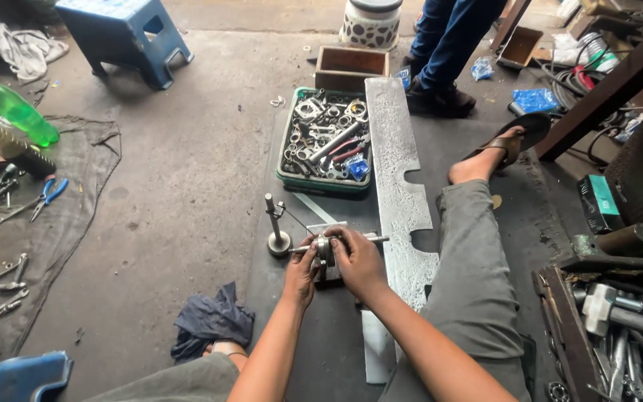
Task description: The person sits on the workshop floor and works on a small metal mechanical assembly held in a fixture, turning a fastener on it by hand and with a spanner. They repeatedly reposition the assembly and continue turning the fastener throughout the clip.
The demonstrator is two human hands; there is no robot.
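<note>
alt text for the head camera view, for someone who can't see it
Seated on a workshop floor, a person grips a small metal shaft assembly with left hand and right hand. A green tray of tools lies ahead, beside a long steel plate.

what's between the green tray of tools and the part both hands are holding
In the head view, between the green tray and the metal part held by both hands lies only a thin pale strip on the dark mat.
</note>
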